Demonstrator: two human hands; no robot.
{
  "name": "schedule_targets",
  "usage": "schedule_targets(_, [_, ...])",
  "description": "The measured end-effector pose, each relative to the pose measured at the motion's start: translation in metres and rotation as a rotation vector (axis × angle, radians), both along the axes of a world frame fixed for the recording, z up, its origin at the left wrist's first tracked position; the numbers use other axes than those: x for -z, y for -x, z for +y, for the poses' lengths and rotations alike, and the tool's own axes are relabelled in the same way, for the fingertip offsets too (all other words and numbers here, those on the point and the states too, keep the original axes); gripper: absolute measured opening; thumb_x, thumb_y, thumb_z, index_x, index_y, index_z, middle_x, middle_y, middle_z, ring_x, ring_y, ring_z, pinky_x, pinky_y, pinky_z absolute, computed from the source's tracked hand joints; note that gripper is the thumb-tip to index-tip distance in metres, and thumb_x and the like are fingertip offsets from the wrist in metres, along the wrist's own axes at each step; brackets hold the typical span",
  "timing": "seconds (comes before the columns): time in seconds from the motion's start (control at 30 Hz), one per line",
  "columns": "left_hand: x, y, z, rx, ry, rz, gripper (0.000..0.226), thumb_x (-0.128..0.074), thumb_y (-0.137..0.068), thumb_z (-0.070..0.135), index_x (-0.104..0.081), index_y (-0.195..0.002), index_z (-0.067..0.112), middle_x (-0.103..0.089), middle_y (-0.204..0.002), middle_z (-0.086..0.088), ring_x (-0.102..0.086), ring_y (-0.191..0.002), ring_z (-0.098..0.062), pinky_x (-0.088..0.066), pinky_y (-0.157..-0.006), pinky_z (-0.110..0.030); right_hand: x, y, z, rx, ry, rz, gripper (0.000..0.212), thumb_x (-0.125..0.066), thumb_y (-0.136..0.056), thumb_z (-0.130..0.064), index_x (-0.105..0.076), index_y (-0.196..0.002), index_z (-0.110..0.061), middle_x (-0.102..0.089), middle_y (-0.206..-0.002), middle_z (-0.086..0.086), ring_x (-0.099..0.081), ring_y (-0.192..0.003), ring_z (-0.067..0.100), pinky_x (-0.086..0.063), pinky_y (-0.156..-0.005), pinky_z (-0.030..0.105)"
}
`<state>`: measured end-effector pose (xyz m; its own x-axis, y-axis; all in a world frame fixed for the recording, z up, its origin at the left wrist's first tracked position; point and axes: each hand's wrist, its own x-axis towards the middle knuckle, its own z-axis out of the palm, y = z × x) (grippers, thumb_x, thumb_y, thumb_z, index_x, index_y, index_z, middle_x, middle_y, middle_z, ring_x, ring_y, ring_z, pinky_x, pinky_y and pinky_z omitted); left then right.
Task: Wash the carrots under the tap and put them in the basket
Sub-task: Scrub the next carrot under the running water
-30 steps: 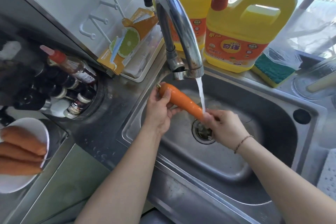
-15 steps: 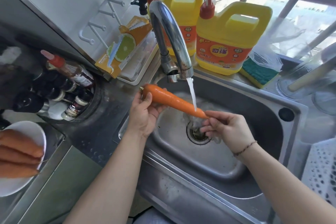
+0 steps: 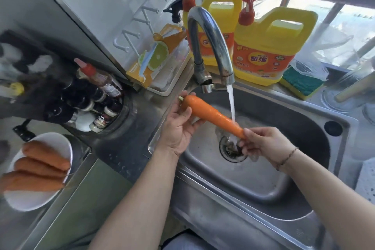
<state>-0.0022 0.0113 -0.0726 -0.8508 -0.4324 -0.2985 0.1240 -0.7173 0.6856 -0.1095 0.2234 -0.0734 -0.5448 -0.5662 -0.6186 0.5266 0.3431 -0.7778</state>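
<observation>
Two bare hands hold one carrot [image 3: 211, 114] over a steel sink [image 3: 253, 180], slanting from upper left down to lower right; the left hand [image 3: 179, 128] curls its fingers round the thick top end, near the sink's back-left corner; the right hand [image 3: 261, 142] pinches the thin tip between thumb and fingertips, just above the drain [image 3: 232, 149] in the middle of the basin; a thin bracelet [image 3: 287, 157] circles the right wrist. A curved chrome tap [image 3: 211, 44] rises from the sink's back edge; its stream of water [image 3: 231, 105] strikes the carrot near the narrow end.

Three more carrots [image 3: 40, 170] lie side by side on a white plate [image 3: 30, 199] at the worktop's left edge, well apart from the sink. Part of a white perforated thing [image 3: 365, 180], perhaps the basket, shows at the right edge of the view, beside the sink; too little shows to be sure.

Behind the tap, along the windowsill, stand two yellow detergent jugs [image 3: 267, 46] with red pump tops; just right of them lies a green and yellow sponge [image 3: 300, 85]; left of the tap an orange box [image 3: 156, 57] printed with a lime slice leans in a white tray; further left, a cluster of sauce bottles [image 3: 97, 95] sits in a round recess.
</observation>
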Motion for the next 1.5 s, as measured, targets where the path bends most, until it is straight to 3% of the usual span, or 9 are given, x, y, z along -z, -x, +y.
schedule_targets(0.23, [0.001, 0.022, 0.027, 0.194, 0.214, -0.32, 0.058, -0.045, -0.099, -0.008, -0.04, -0.149, 0.022, -0.06, -0.133, -0.008, -0.074, -0.087, -0.018, -0.061, -0.073, -0.032, -0.008, 0.013, 0.051, 0.285, -0.007, 0.067, 0.017, -0.069, -0.084, 0.001, -0.071, -0.1, -0.003, -0.072, -0.078, 0.019, -0.067, -0.063, 0.02, -0.055, -0.053, 0.021])
schedule_targets(0.43, [-0.002, 0.019, 0.035, 0.295, 0.18, -0.377, 0.047, -0.047, -0.101, 0.001, -0.044, -0.145, 0.016, -0.067, -0.123, -0.016, -0.073, -0.094, -0.029, -0.061, -0.079, -0.039, -0.017, 0.007, 0.068, 0.344, -0.02, 0.208, 0.026, -0.074, -0.074, 0.012, -0.071, -0.095, -0.005, -0.072, -0.072, 0.01, -0.069, -0.059, 0.014, -0.055, -0.056, 0.018])
schedule_targets(0.73, [-0.011, 0.006, 0.011, 0.101, 0.076, -0.417, 0.03, -0.049, -0.103, 0.02, -0.054, -0.133, 0.022, -0.065, -0.122, -0.014, -0.072, -0.095, -0.029, -0.061, -0.079, -0.04, -0.016, -0.003, 0.025, 0.3, -0.002, 0.349, 0.02, -0.074, -0.079, 0.01, -0.071, -0.084, -0.01, -0.071, -0.077, 0.013, -0.069, -0.064, 0.018, -0.061, -0.068, 0.026])
schedule_targets(0.93, [-0.014, 0.018, 0.037, 0.258, 0.136, -0.421, 0.033, -0.048, -0.105, 0.026, -0.053, -0.137, 0.024, -0.067, -0.123, -0.012, -0.073, -0.095, -0.029, -0.06, -0.08, -0.04, -0.012, 0.007, 0.058, 0.391, -0.039, 0.326, 0.015, -0.07, -0.084, 0.003, -0.072, -0.089, -0.011, -0.069, -0.082, 0.016, -0.067, -0.062, 0.016, -0.056, -0.062, 0.022])
schedule_targets(1.1, [-0.008, 0.021, 0.057, 0.314, 0.21, -0.485, 0.021, -0.045, -0.106, 0.018, -0.063, -0.115, 0.014, -0.071, -0.097, -0.008, -0.072, -0.079, -0.02, -0.062, -0.074, -0.032, -0.014, 0.018, 0.091, 0.43, -0.026, 0.256, 0.03, -0.09, -0.062, -0.028, -0.074, -0.083, -0.013, -0.07, -0.081, 0.016, -0.069, -0.06, 0.016, -0.059, -0.062, 0.021])
schedule_targets(1.27, [-0.004, -0.001, 0.036, 0.223, 0.464, -0.676, 0.021, -0.054, -0.102, 0.026, -0.068, -0.1, 0.009, -0.071, -0.069, -0.006, -0.069, -0.057, -0.018, -0.056, -0.054, -0.028, -0.007, 0.007, 0.074, 0.154, -0.067, 0.301, 0.021, -0.078, -0.072, 0.003, -0.074, -0.088, -0.011, -0.071, -0.07, 0.004, -0.063, -0.057, 0.01, -0.052, -0.056, 0.016])
schedule_targets(1.33, [-0.003, -0.015, 0.027, 0.243, 0.79, -0.79, 0.036, -0.055, -0.101, 0.032, -0.066, -0.072, 0.013, -0.061, -0.053, -0.002, -0.058, -0.048, -0.017, -0.047, -0.055, -0.028, -0.008, -0.004, 0.065, 0.058, -0.091, 0.315, 0.004, -0.07, -0.086, -0.003, -0.071, -0.083, -0.005, -0.064, -0.057, 0.006, -0.055, -0.046, 0.014, -0.047, -0.046, 0.019])
schedule_targets(1.37, [-0.003, -0.022, 0.024, 0.247, 0.917, -0.841, 0.045, -0.055, -0.1, 0.035, -0.059, -0.06, 0.015, -0.055, -0.048, 0.0, -0.052, -0.047, -0.017, -0.042, -0.055, -0.028, -0.005, -0.008, 0.063, 0.034, -0.112, 0.299, 0.018, -0.065, -0.093, -0.01, -0.068, -0.077, -0.003, -0.059, -0.055, 0.01, -0.051, -0.042, 0.017, -0.043, -0.042, 0.022])
schedule_targets(1.5, [-0.003, -0.034, 0.028, 0.245, 0.916, -0.925, 0.055, -0.055, -0.097, 0.038, -0.043, -0.049, 0.016, -0.043, -0.046, 0.001, -0.042, -0.051, -0.021, -0.034, -0.059, -0.032, 0.005, -0.02, 0.058, -0.145, -0.288, 0.185, 0.037, -0.051, -0.102, -0.024, -0.066, -0.078, -0.001, -0.058, -0.056, 0.008, -0.049, -0.041, 0.018, -0.041, -0.043, 0.026])
